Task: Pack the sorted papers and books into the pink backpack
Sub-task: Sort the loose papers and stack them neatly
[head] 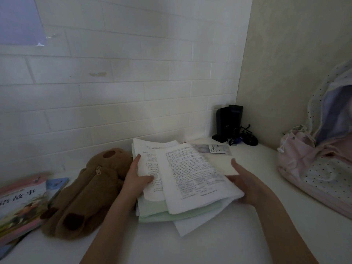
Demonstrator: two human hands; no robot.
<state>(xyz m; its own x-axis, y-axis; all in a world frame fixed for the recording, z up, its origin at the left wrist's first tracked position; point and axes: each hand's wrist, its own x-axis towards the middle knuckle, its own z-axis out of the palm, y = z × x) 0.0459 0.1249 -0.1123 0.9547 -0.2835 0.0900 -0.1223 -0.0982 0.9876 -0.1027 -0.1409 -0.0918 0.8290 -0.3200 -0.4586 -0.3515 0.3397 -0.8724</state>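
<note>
Rear wall (114, 77): white brick-pattern panelling, one small yellowish blemish (98, 74) mid-height. A pale purple sheet (19, 20) is fixed at its upper left. Right side wall (285, 54): plain cream, meeting the rear wall at a corner. White desktop (190, 248) below. Lighting dim and even.

White printed papers (190, 174) over pale green sheets (162, 212) — brown plush case (85, 197), pink dotted backpack (314, 178).

A home study corner: plush toy (89, 191), children's books (22, 204), white desk (238, 235).
</note>
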